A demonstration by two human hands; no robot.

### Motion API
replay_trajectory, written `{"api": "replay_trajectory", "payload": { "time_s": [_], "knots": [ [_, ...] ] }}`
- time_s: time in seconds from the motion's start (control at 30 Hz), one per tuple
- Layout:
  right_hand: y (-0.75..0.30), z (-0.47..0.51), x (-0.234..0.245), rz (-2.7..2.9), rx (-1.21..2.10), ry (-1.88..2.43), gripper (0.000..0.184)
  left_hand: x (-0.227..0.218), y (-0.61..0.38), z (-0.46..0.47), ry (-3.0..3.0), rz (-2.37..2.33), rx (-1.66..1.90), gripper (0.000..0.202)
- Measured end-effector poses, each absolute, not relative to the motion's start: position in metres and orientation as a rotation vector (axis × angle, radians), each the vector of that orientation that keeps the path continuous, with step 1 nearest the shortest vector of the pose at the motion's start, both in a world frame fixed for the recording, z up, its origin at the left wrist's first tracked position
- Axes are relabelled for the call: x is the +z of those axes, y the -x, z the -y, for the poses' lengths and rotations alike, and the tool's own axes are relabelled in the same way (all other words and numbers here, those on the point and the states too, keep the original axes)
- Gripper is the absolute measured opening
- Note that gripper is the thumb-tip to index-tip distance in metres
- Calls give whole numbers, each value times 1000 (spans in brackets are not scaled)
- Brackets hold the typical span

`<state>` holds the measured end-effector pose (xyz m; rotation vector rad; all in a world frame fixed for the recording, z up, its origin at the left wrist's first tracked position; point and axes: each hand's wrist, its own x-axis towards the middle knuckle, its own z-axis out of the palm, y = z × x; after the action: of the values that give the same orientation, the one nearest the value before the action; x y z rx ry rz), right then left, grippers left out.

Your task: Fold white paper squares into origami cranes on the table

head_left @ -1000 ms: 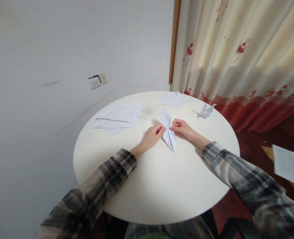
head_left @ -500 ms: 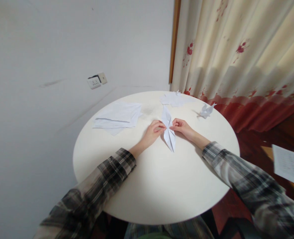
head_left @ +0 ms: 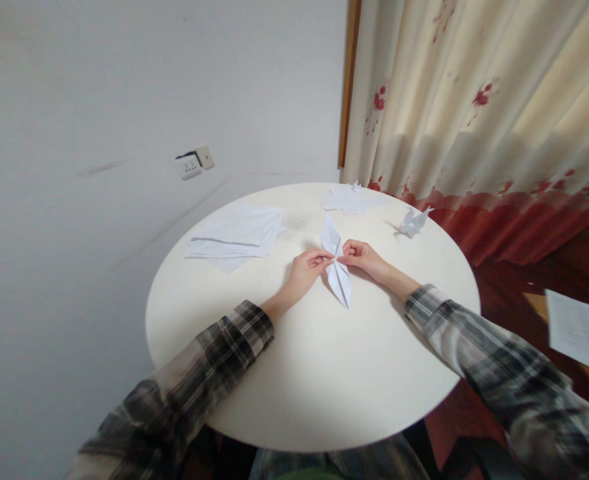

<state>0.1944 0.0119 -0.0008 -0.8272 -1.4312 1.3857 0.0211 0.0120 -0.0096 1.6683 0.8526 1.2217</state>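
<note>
A folded sheet of white paper (head_left: 340, 283), long and pointed at both ends with creases meeting at its narrow middle, is held just over the table. My left hand (head_left: 308, 268) pinches its middle from the left, thumb and forefinger closed on the edge. From the right, my right hand (head_left: 364, 259) grips the same middle part between thumb and curled forefinger. The fingertips of both hands nearly meet there and cover part of the folds.
The round white table (head_left: 294, 380) carries a stack of white paper (head_left: 234, 233) at left and more sheets (head_left: 347, 200) at the back. A folded paper figure (head_left: 413, 223) stands at right. Beyond are a curtain (head_left: 474, 133) and a wall socket (head_left: 188, 166).
My left hand's fingers have shifted slightly and flattened toward the paper's middle. The folded paper has tilted a little; my right hand has barely moved.
</note>
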Motion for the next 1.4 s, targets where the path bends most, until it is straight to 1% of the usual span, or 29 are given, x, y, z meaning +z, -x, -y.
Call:
{"api": "replay_trajectory", "payload": {
  "time_s": [0.17, 0.4, 0.57, 0.7, 0.77, 0.9, 1.03, 1.07, 1.1, 1.2, 1.23, 1.4],
  "knots": [
    [-194, -13, -2, 1434, 1401, 803, 28, -12, -23, -13, -1628, -851, 1267, 15],
    [-193, -12, -2, 1432, 1389, 823, 29, -10, -24, -13, -1596, -867, 1261, 19],
    [-190, -14, -6, 1435, 1329, 852, 29, -8, -25, -11, -1635, -882, 1276, 17],
    [-186, -17, -12, 1397, 1206, 864, 32, -6, -26, -9, -1646, -927, 1320, 17],
    [-184, -18, -14, 1390, 1132, 858, 34, -6, -27, -10, -1614, -959, 1356, 21],
    [-184, -17, -15, 1443, 1058, 880, 29, -10, -29, -14, -1492, -965, 1395, 33],
    [-185, -16, -13, 1474, 1033, 894, 27, -14, -29, -19, -1376, -931, 1356, 52],
    [-185, -16, -13, 1477, 1028, 893, 26, -14, -28, -20, -1368, -919, 1327, 53],
    [-185, -16, -13, 1479, 1023, 893, 26, -14, -28, -20, -1370, -906, 1291, 51],
    [-185, -15, -12, 1497, 1002, 900, 24, -15, -27, -20, -1401, -864, 1181, 34],
    [-186, -15, -11, 1509, 990, 904, 23, -15, -27, -20, -1406, -859, 1160, 31],
    [-187, -14, -11, 1579, 863, 968, 20, -17, -28, -21, -1404, -879, 1147, 29]
  ]
}}
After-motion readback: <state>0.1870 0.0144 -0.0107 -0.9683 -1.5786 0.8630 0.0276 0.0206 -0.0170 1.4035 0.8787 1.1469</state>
